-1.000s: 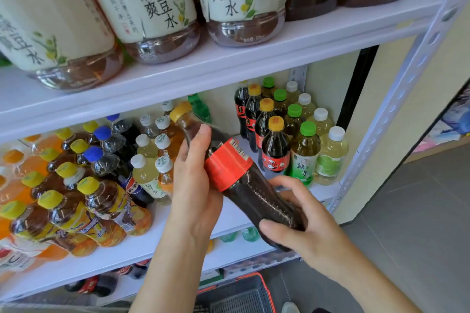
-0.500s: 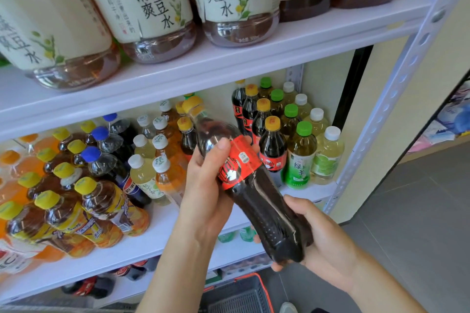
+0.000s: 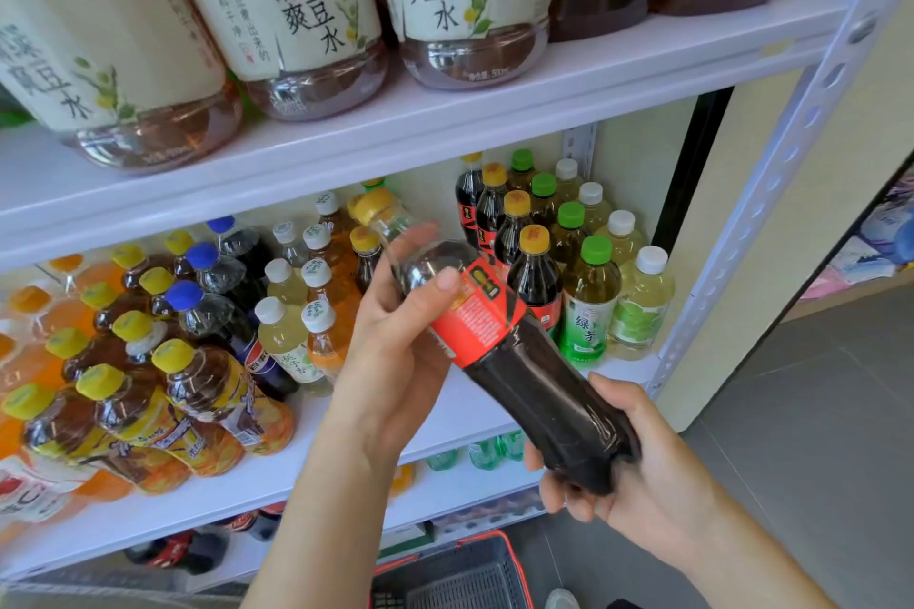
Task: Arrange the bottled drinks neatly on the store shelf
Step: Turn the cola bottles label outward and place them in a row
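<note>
A dark drink bottle (image 3: 534, 386) with a red label and a yellow cap is tilted, cap toward the shelf, in front of the middle shelf (image 3: 445, 415). My left hand (image 3: 395, 336) grips it around the neck and label. My right hand (image 3: 628, 470) cups its base from below. Just behind the cap stands an upright row of matching dark bottles (image 3: 531, 272) with yellow caps. Green-capped tea bottles (image 3: 591, 307) and white-capped pale bottles (image 3: 640, 302) stand to their right.
At left, yellow-capped tea bottles (image 3: 198, 401), blue-capped cola bottles (image 3: 207, 312) and orange drinks crowd the middle shelf. Large cream-labelled bottles (image 3: 297, 10) fill the upper shelf. A red-rimmed basket (image 3: 455, 574) sits on the floor below. A white upright post (image 3: 771, 193) bounds the right side.
Both hands have raised the bottle and swung it more upright, its cap moving right toward the row of matching dark bottles. My right hand has slid down under the base.
</note>
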`<state>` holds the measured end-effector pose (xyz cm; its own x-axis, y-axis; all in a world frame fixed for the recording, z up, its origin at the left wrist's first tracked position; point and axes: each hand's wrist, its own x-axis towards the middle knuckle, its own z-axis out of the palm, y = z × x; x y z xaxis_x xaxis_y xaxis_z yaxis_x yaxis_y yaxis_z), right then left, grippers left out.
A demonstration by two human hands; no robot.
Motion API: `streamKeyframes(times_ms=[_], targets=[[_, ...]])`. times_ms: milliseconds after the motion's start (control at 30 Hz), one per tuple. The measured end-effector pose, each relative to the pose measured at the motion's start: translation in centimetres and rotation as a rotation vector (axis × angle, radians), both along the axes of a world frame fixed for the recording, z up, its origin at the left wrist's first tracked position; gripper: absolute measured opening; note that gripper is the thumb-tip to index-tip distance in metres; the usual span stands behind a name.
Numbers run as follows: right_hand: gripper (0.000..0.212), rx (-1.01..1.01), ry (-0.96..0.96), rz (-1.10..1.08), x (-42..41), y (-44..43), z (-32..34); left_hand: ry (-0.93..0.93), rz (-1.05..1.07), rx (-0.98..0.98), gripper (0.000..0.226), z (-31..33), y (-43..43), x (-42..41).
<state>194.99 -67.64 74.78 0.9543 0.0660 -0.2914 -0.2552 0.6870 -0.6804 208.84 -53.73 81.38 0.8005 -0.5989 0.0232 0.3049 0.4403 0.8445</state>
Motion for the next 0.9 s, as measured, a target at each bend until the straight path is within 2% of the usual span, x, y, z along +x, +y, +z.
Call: streamKeyframes(times_ms=[67,167,200,267,333,433,500,567,633,733,833,900], targets=[[0.054,0.084,-0.014,0.055,0.0,0.0,-0.2,-0.026,-0.048,-0.002,0.08,-0.1,0.1,-0.2],[0.054,0.139,0.001,0.087,0.2,-0.1,-0.3,-0.034,0.041,0.029,0.051,-0.4,-0.2,-0.3],[0.054,0.137,0.018,0.075,0.2,0.0,-0.2,-0.03,0.069,0.03,0.048,-0.4,-0.3,-0.4],[0.047,0.096,0.029,-0.009,0.5,0.1,-0.1,-0.034,0.122,0.032,0.054,-0.3,-0.3,-0.4],[0.031,-0.022,-0.001,-0.117,0.7,0.1,-0.2,-0.099,0.203,0.081,0.059,-0.2,-0.4,-0.3],[0.04,-0.194,-0.042,-0.223,1.0,0.3,-0.5,-0.172,0.309,0.174,0.063,-0.4,-0.3,-0.2],[0.046,-0.175,-0.028,-0.313,1.2,0.4,-0.7,-0.179,0.328,0.197,0.066,-0.5,-0.1,-0.2],[0.041,-0.143,-0.031,-0.351,1.2,0.4,-0.8,-0.177,0.294,0.206,0.072,-0.4,0.3,-0.2],[0.039,-0.131,-0.027,-0.328,1.2,0.3,-0.8,-0.145,0.223,0.183,0.07,-0.3,1.0,0.2],[0.047,-0.141,0.012,-0.274,1.2,0.1,-0.7,-0.108,0.147,0.146,0.058,0.2,2.0,0.7],[0.055,-0.163,0.112,-0.182,1.6,0.2,-0.8,-0.12,0.137,0.146,0.082,0.4,2.6,1.0],[0.054,-0.192,0.178,-0.079,2.0,0.2,-0.8,-0.162,0.11,0.145,0.081,0.5,3.1,1.2]])
